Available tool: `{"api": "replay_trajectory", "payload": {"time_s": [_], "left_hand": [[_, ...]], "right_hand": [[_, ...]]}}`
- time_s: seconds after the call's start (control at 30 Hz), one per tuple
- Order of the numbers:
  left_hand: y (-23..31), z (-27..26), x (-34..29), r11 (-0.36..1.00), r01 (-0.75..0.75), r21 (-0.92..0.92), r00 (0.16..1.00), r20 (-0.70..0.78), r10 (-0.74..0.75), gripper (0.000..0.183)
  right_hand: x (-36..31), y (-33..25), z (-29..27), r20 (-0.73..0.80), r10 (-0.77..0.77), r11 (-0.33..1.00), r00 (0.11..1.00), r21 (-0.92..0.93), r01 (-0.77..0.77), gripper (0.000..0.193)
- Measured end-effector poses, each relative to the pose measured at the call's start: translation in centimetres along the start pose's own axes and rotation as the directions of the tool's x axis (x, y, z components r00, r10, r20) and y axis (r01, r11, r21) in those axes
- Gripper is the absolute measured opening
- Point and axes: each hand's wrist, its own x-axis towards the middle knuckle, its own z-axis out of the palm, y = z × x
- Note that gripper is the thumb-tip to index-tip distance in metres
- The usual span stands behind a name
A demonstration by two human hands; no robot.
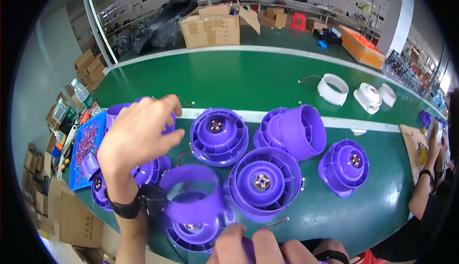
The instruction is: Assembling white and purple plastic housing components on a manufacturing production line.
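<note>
My left hand is raised over the left group of purple plastic parts, thumb and fingers apart with nothing visible between them. At the lower edge, my right hand curls its fingers over a purple plastic part, mostly hidden by the hand and cut off by the picture's edge. Between the hands, a blurred purple ring overlaps a round purple housing. Beyond my right hand, a larger purple housing faces up with a copper-coloured motor in its centre. More purple housings stand around.
A blue tray of thin red wires lies at the left, beside bottles and tools. Across the pale rail are white rings and housings. A cardboard box stands far back. Another person's arm is at right.
</note>
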Motion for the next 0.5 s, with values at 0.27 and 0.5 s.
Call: {"api": "replay_trajectory", "payload": {"time_s": [0.27, 0.5], "left_hand": [[-0.1, 0.4, 0.5, 1.000, 0.012, -0.022, 1.000, 0.018, -0.012, 0.033], [-0.3, 0.3, -0.1, 0.997, -0.039, 0.059, 0.999, -0.031, 0.040, 0.032]], "right_hand": [[-0.6, -2.5, 2.5, -0.150, 0.358, 0.933, 0.922, 0.087, -0.348, 0.020], [0.2, -3.4, 1.8, 0.057, 0.218, 0.976, 0.974, 0.000, -0.218, 0.021]]}}
